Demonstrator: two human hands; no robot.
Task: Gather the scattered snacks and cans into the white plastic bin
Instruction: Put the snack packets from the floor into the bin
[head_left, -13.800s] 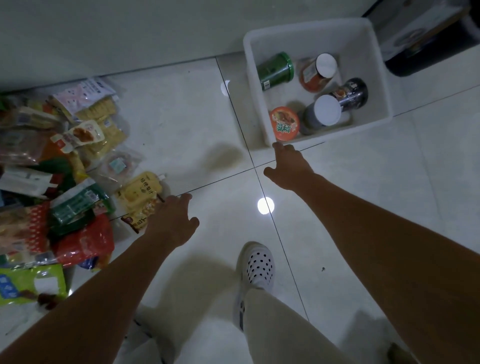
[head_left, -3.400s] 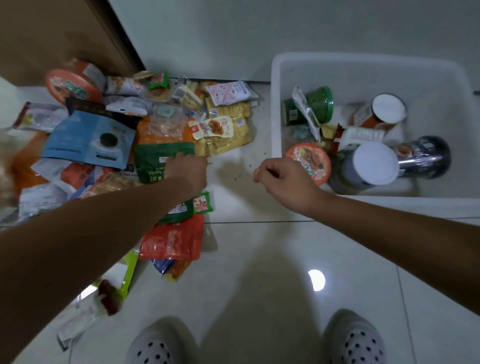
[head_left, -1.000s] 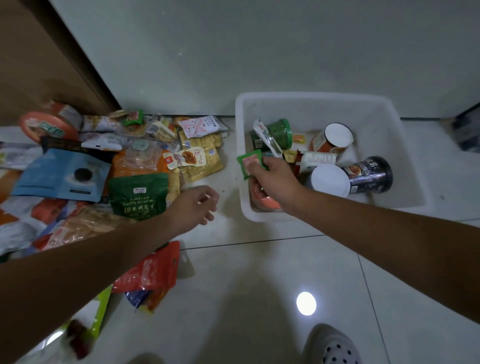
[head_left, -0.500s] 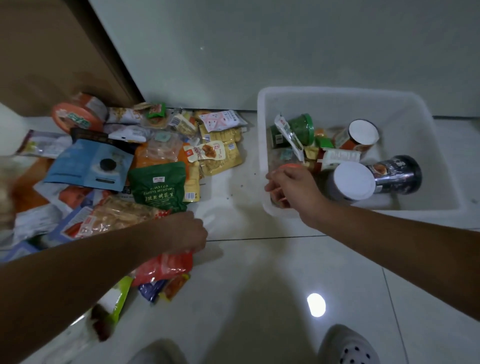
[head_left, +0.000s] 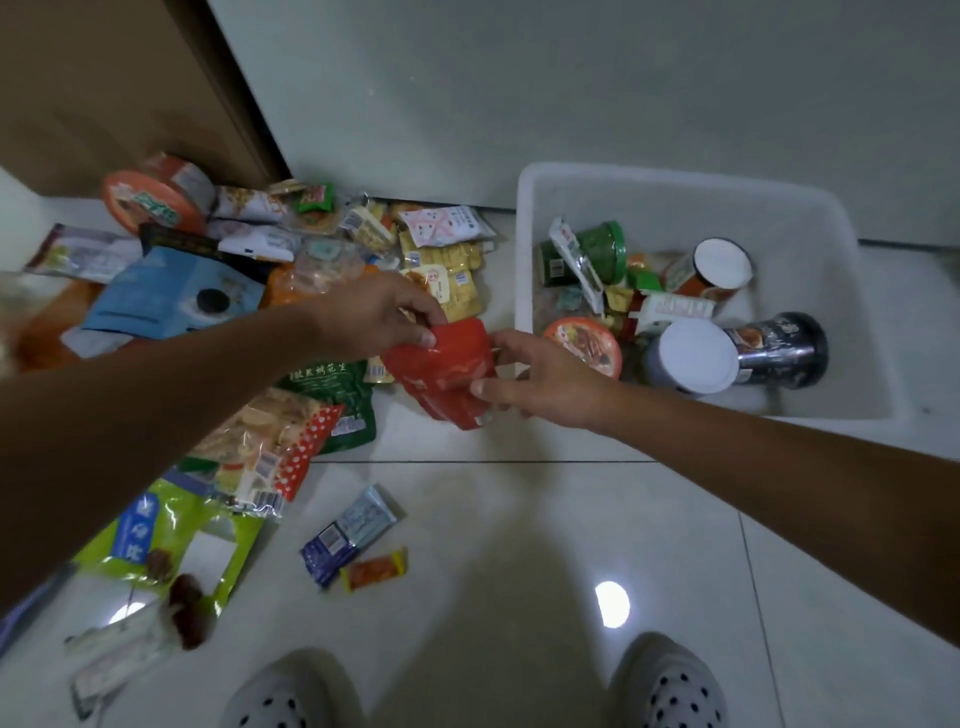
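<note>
A red snack packet (head_left: 448, 374) hangs above the floor between my two hands. My left hand (head_left: 375, 312) pinches its top edge. My right hand (head_left: 540, 382) takes it from the right side, thumb and fingers curled round it. The white plastic bin (head_left: 685, 200) stands to the right by the wall; inside lie a green can (head_left: 597, 252), a white-lidded can (head_left: 693, 353), a dark can (head_left: 784, 348), an orange-lidded cup (head_left: 584, 345) and several small packets. A heap of snack bags (head_left: 291, 291) covers the floor at left.
A green peanut bag (head_left: 340, 392), a red dotted cracker bag (head_left: 270, 447), a lime-green bag (head_left: 166, 535), a blue packet (head_left: 348, 535) and a small orange packet (head_left: 376, 569) lie on the tiles. My shoes (head_left: 670, 686) are at the bottom. A brown door (head_left: 104, 88) is at back left.
My left hand lifted the red packet from the floor pile and carried it right. My right hand came back out of the bin and took hold of the packet.
</note>
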